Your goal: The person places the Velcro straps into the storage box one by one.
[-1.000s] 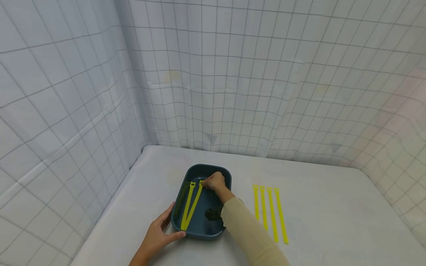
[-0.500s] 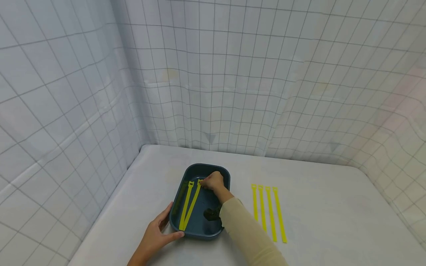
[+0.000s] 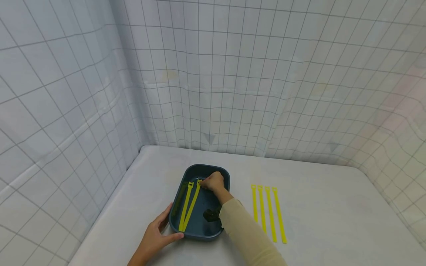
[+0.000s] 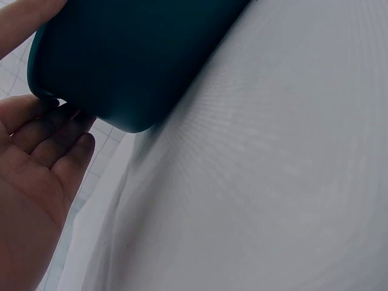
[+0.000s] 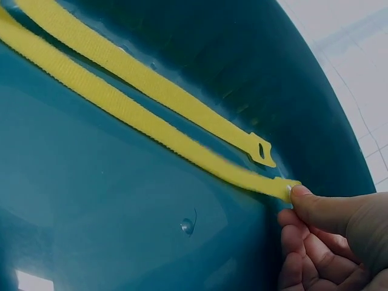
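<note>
A dark teal tray (image 3: 203, 210) stands on the white table. My left hand (image 3: 156, 233) holds its near left corner, thumb at the front rim and fingers along the left wall. Inside the tray, my right hand (image 3: 214, 182) pinches the slotted head end of a yellow hook-and-loop cable tie (image 5: 151, 130) between thumb and forefinger. That end bends up slightly in the right wrist view. A second yellow cable tie (image 5: 133, 73) lies beside it, nearer the left wall, its slotted head showing. The two ties converge at the tray's near end.
Several more yellow cable ties (image 3: 270, 214) lie side by side on the white table (image 3: 332, 207), right of the tray, partly covered by the right sleeve (image 3: 249, 232). A dark object (image 3: 211, 215) shows under the right cuff. Grid-patterned curtains (image 3: 213, 92) enclose the table's back and sides.
The view has shifted slightly. Both hands, the tray and the cable ties keep nearly the same places, with the right hand still at the tie's head.
</note>
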Action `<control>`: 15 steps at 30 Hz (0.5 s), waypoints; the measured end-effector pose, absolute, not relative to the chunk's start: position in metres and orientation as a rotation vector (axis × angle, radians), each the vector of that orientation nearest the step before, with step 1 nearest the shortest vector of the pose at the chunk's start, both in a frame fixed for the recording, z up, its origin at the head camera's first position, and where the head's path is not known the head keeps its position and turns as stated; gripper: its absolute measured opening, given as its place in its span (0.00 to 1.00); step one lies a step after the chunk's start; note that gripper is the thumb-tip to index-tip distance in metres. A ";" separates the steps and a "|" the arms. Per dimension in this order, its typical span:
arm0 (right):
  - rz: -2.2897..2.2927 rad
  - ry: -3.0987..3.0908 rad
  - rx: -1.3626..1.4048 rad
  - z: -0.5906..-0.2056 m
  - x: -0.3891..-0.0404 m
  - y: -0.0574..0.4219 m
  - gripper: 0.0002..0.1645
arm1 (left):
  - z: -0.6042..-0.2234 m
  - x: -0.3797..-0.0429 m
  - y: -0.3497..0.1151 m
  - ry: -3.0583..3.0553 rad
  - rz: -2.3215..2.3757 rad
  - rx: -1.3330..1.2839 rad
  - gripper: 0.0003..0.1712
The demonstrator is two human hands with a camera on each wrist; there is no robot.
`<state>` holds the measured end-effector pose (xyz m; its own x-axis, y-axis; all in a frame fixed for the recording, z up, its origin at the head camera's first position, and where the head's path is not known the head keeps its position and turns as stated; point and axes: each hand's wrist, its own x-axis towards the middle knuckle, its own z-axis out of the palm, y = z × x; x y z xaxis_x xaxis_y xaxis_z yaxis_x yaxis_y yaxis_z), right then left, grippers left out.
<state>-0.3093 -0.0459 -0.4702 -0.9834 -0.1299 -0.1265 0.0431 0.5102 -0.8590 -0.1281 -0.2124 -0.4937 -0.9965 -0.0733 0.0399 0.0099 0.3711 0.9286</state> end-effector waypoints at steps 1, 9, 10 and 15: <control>-1.468 2.581 -0.074 -0.470 -0.309 -0.046 0.11 | -0.494 -0.128 -0.212 -2.533 -1.721 0.053 0.54; -1.487 2.599 -0.059 -0.469 -0.310 -0.046 0.11 | -0.492 -0.127 -0.211 -2.519 -1.746 0.050 0.53; -1.495 2.598 -0.054 -0.469 -0.311 -0.046 0.11 | -0.492 -0.127 -0.211 -2.518 -1.746 0.049 0.53; -1.548 2.572 -0.094 -0.466 -0.308 -0.047 0.09 | -0.493 -0.126 -0.212 -2.520 -1.722 0.045 0.53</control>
